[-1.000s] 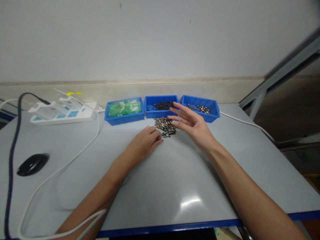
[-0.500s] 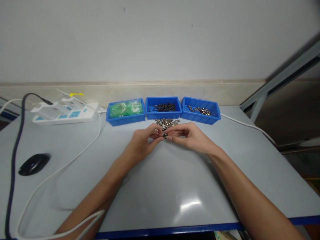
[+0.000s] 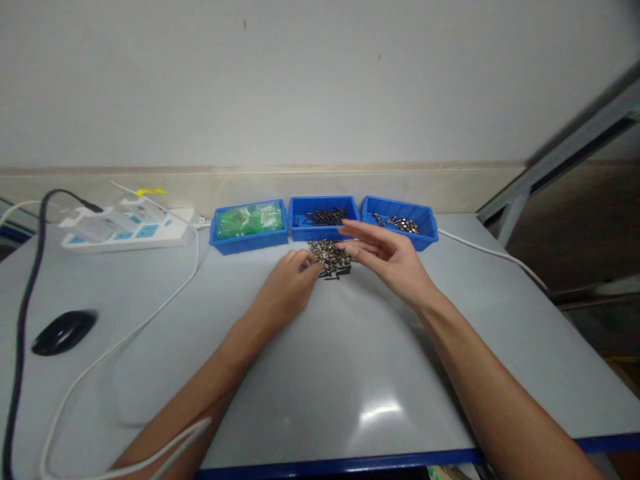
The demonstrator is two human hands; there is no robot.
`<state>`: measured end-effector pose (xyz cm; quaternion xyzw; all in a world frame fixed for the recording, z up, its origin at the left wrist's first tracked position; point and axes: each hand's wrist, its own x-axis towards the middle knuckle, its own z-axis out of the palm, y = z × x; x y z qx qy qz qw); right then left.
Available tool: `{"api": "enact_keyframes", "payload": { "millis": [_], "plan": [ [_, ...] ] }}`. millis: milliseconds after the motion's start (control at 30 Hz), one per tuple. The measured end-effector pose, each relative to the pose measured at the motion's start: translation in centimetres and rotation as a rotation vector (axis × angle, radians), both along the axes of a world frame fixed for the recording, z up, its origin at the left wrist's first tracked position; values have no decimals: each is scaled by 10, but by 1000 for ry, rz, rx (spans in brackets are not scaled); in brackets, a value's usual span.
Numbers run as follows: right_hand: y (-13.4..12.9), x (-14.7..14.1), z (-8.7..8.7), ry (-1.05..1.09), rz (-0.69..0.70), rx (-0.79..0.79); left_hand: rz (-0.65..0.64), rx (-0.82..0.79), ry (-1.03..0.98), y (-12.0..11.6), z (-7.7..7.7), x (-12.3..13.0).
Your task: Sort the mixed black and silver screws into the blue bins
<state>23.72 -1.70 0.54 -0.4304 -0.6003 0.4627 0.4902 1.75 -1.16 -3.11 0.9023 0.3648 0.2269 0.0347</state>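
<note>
A pile of small metal screws (image 3: 330, 253) lies on the table in front of the middle blue bin, with several dark screws along its near edge. My left hand (image 3: 290, 283) rests at the left edge of this pile, fingers curled toward the thumb; what is between the fingertips is too small to make out. Over the pile's right side is my right hand (image 3: 393, 260), its fingers stretched and apart, holding nothing visible. Behind it, the middle blue bin (image 3: 325, 235) contains dark screws (image 3: 325, 217).
The left blue bin (image 3: 250, 244) holds green bagged items (image 3: 250, 220); shiny metal parts (image 3: 404, 225) lie in the right one. A power strip (image 3: 130, 233), white cable (image 3: 125, 331) and black mouse (image 3: 65, 332) are at the left. A wall stands behind.
My hands, which met at the fingertips around a small metal piece, have moved apart. The right hand has opened and lifted; dark screws now show at the pile's near edge.
</note>
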Motion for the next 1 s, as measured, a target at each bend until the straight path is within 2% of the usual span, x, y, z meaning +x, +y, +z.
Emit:
{"api": "enact_keyframes", "payload": {
  "millis": [100,200,367,433,533,733,867,1000],
  "plan": [
    [1,2,-5,-278,-46,61,25,-6,10,0,0,1],
    [0,1,-8,-517,-15,166,47,-32,11,0,1,1],
    [-2,-3,-10,-639,19,261,49,-118,-46,0,3,0],
    [-3,-4,-11,-626,21,259,54,-140,-111,-1,4,-1],
    [-3,-5,-11,-516,41,173,65,-148,-247,-3,6,-1],
    [-3,-5,-12,-210,230,-76,81,-90,-417,-9,13,0],
    [-3,-4,-10,-104,284,-223,58,-68,-426,-10,15,1],
    [-3,0,-4,-166,196,-233,-3,-98,-295,-6,15,-5]
  ]
}}
